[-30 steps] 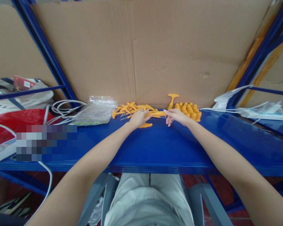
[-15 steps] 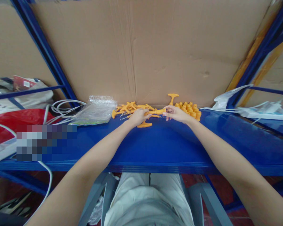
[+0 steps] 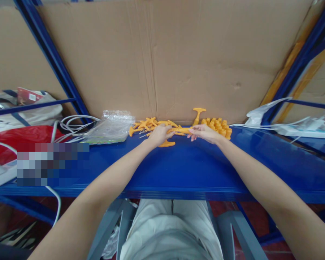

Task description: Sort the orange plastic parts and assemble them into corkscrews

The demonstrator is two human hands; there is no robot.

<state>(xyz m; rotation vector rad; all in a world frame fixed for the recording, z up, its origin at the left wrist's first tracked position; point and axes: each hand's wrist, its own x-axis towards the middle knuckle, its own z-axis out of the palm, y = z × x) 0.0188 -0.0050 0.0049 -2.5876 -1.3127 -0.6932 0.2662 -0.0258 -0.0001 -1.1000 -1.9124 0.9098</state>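
Between my hands lies a yellow corkscrew [image 3: 182, 129], held level just above the blue table. My left hand [image 3: 160, 134] is closed round its handle end, which the fingers partly hide. The fingertips of my right hand [image 3: 204, 132] pinch the other end, at a yellow sleeve [image 3: 188, 130]. Left of and behind my left hand is a heap of yellow T-handled corkscrews [image 3: 146, 124] with bare metal spirals. Another T-handle [image 3: 167, 143] lies just in front of that hand. Beside my right hand stand several yellow sleeves [image 3: 219, 126] in a close group.
One yellow T-handled corkscrew [image 3: 198, 115] stands upright before the cardboard wall [image 3: 192, 57]. Clear plastic packaging [image 3: 108, 128] and white cables [image 3: 70, 124] lie on the left of the blue table [image 3: 184, 166]. At the right is a white power strip [image 3: 308, 129].
My right hand stays at the corkscrew's right end. The metal spiral seen below the right fingers earlier is less visible now, and the sleeve sits slightly lower. My left hand has hardly moved.
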